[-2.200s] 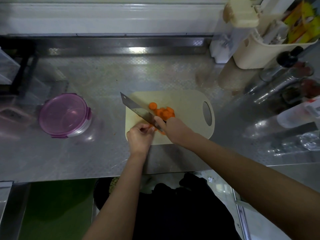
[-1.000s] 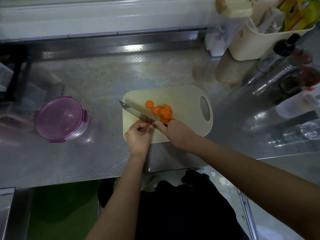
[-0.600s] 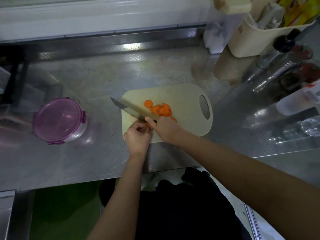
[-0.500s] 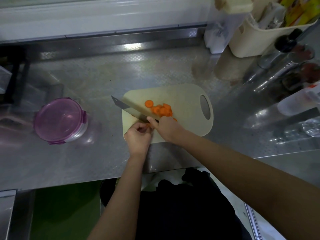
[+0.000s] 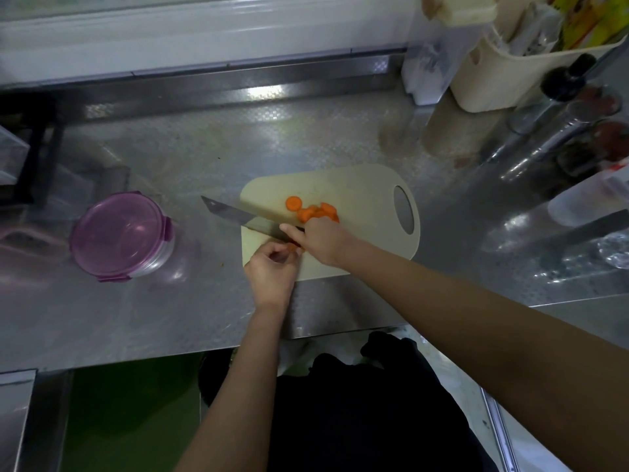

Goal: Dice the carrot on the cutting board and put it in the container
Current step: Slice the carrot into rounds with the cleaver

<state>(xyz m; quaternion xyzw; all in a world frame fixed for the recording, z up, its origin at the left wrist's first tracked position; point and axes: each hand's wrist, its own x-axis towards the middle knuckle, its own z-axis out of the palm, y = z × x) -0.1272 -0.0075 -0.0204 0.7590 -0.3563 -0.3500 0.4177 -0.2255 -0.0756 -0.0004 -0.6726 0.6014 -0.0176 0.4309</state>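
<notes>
Open counter point(image 5: 204, 301) between cutting board point(image 5: 357, 195) and container point(image 5: 119, 233) (lid on), knife blade point(image 5: 235, 215) jutting partway into it; bottles point(image 5: 544, 131) crowding the right.

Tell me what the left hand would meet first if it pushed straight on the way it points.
Likely the knife, just beyond the left hand and the carrot stub it pinches; the gap is hard to judge.

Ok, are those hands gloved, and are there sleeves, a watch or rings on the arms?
No gloves: the left hand and right hand are bare. The left forearm and right forearm are bare too, with no sleeve, watch or bracelet in view. No ring shows, though the fingers are too small to be sure.
</notes>
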